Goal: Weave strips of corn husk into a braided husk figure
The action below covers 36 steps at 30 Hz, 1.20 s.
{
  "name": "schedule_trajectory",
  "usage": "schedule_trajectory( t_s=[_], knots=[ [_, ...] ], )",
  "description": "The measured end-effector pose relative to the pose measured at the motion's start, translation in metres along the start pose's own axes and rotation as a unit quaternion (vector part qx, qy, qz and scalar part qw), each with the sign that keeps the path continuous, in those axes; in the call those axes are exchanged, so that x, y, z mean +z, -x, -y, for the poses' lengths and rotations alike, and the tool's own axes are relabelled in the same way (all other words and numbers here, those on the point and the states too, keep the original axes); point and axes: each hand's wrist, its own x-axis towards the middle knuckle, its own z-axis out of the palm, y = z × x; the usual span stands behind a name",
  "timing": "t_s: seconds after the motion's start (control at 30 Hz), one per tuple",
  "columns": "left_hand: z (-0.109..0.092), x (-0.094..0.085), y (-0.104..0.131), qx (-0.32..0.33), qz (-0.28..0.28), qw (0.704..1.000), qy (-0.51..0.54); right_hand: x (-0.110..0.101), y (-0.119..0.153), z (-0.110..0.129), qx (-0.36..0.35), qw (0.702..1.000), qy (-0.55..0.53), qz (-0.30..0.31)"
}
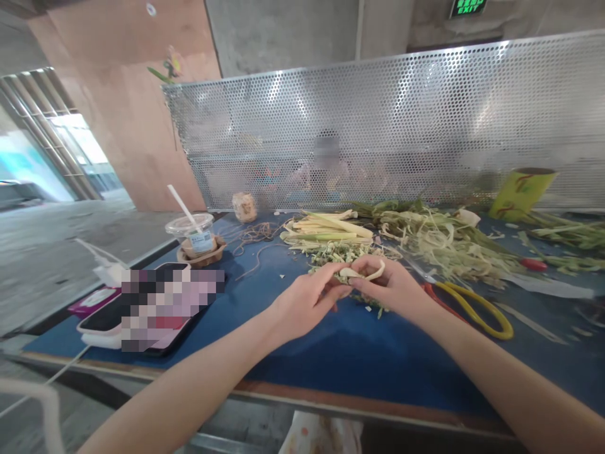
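Note:
A pale, curled strip of plant material is held between my two hands over the blue table. My left hand pinches its left end, fingers closed. The fingers of my right hand are closed on its right part, and the curved tip rises above them. Just behind my hands lies a pile of small green and pale scraps. Beyond it is a bundle of yellow-green stalks. Yellow-and-red-handled scissors rest to the right of my right hand.
Dried leaves and husks spread across the back right, near a yellow-green roll. At left are a lidded cup, a phone and loose twine. A perforated metal screen stands behind the table.

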Motion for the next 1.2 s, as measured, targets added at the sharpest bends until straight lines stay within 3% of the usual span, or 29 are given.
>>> schedule_trajectory(
  t_s=[0.1,0.23,0.37,0.5,0.63,0.77,0.83,0.93,1.0,1.07,1.13,1.2],
  knots=[
    [0.001,-0.004,-0.001,0.026,-0.021,0.993,-0.113,0.000,0.000,0.001,0.002,0.999,0.031,0.016],
    [0.001,-0.007,-0.001,0.044,-0.016,0.991,-0.128,0.001,0.001,0.001,0.012,0.999,0.014,0.030],
    [0.002,-0.006,-0.002,0.036,-0.001,0.999,0.040,0.002,0.004,0.005,0.000,0.999,0.002,0.032],
    [0.004,-0.004,-0.005,-0.008,-0.009,0.975,0.220,0.003,0.005,0.005,0.000,1.000,-0.018,0.005],
    [0.005,-0.004,-0.007,-0.013,-0.021,0.961,0.275,0.004,0.006,0.001,0.001,0.999,-0.035,-0.018],
    [0.005,-0.006,-0.006,0.006,-0.031,0.966,0.256,0.004,0.006,0.001,0.001,1.000,-0.022,-0.022],
    [0.006,-0.007,-0.006,0.017,-0.034,0.979,0.201,0.003,0.005,0.001,0.002,1.000,-0.014,-0.022],
    [0.011,-0.012,-0.006,0.104,-0.050,0.993,-0.022,-0.002,0.002,0.001,-0.003,0.998,0.011,-0.056],
    [0.015,-0.014,-0.006,0.185,-0.079,0.958,-0.206,-0.006,0.000,0.000,-0.018,0.992,0.043,-0.120],
    [0.018,-0.014,-0.006,0.240,-0.098,0.902,-0.345,-0.010,-0.001,0.001,-0.036,0.981,0.063,-0.182],
    [0.020,-0.011,-0.005,0.282,-0.085,0.848,-0.440,-0.011,-0.001,0.005,-0.042,0.980,0.042,-0.191],
    [0.021,-0.007,-0.005,0.319,-0.066,0.804,-0.498,-0.010,0.000,0.010,-0.041,0.987,-0.021,-0.156]
  ],
)
